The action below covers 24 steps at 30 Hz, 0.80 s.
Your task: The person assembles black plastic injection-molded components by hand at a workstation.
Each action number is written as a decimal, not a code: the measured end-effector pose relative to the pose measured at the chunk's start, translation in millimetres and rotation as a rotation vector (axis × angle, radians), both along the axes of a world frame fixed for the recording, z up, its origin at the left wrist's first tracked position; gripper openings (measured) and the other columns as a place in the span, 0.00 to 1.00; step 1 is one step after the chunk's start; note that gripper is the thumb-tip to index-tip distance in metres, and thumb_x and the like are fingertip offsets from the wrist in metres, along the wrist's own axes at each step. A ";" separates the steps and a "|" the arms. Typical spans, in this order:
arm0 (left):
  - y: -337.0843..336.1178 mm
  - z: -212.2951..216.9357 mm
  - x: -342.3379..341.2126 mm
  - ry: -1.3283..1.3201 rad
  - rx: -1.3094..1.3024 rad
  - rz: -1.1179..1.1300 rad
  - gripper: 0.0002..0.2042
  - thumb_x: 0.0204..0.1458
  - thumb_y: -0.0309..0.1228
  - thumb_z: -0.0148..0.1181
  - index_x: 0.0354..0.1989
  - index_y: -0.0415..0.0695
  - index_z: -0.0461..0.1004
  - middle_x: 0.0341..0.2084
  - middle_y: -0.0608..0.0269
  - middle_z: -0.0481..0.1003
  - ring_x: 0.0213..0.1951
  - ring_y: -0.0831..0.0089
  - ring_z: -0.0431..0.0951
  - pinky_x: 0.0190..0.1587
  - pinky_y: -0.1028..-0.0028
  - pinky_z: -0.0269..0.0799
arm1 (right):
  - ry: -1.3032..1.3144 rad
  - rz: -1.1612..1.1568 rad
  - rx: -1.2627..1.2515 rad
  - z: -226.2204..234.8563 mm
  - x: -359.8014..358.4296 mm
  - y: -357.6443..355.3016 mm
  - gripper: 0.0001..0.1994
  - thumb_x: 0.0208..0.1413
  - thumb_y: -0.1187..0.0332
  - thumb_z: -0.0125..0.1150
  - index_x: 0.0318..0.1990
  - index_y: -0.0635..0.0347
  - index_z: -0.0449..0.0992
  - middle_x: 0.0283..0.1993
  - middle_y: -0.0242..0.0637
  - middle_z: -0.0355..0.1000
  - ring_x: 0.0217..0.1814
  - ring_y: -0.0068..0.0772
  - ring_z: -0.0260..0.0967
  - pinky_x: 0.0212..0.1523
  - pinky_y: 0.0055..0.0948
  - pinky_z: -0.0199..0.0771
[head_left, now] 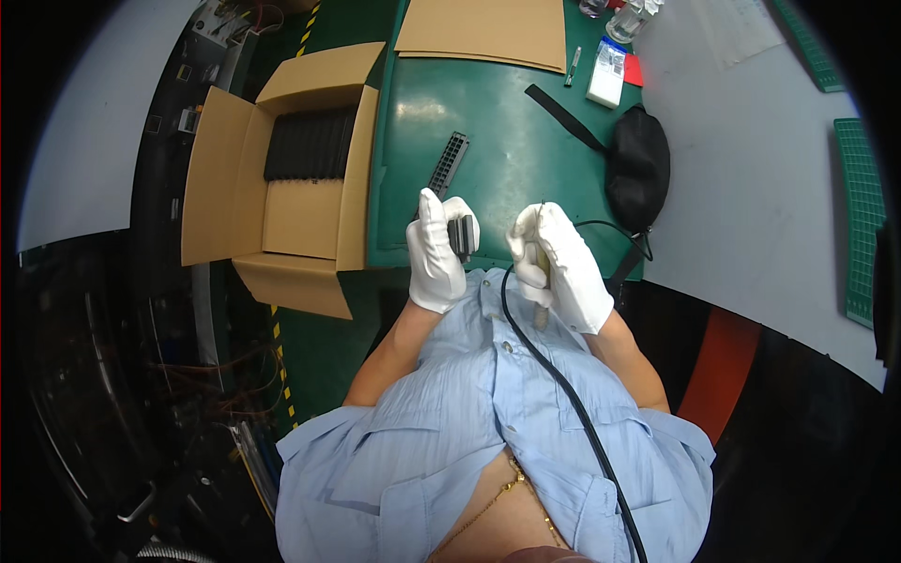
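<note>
Closest in, a black cable (584, 413) ran over the wearer's light blue shirt (469, 394) and curved up to the right hand (571, 272). Both hands wore white gloves and were raised by the near edge of the worktop (507, 122), well apart from each other. The right hand, toward the right corner of that edge, was closed around a slim tool with a yellowish body (543, 261), its thin tip pointing away from the wearer. The left hand (435, 258), toward the left corner, held a dark grey ridged piece (461, 237) between thumb and fingers, on the side facing the right hand.

Just beyond the left hand, a black slotted strip (449, 164) slanted toward the far edge; its near end was hidden behind the glove, so whether that hand also gripped it could not be told. Beside the worktop's left edge stood an open cardboard box (221, 188), with black ridged pieces (312, 145) in its far part. Near the right edge lay a black pouch (640, 169), its strap (566, 119) stretched across the green surface.

Farther off, toward the far right corner, were a pen (572, 68), a white packet (606, 75) and a glass jar (623, 26); flat cardboard (481, 33) covered the far left part.
</note>
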<state>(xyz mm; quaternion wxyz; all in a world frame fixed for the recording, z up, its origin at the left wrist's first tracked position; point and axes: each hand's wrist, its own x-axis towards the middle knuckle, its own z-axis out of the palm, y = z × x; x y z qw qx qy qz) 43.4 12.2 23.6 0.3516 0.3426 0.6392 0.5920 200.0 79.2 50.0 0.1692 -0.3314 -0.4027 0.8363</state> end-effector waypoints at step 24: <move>-12.0 -8.2 5.7 0.141 0.006 -0.168 0.33 0.71 0.44 0.21 0.16 0.38 0.63 0.09 0.60 0.59 0.13 0.68 0.59 0.22 0.69 0.56 | -0.327 0.104 1.938 11.0 13.3 4.0 0.10 0.42 0.69 0.61 0.36 0.50 0.75 0.25 0.28 0.65 0.22 0.29 0.67 0.20 0.30 0.66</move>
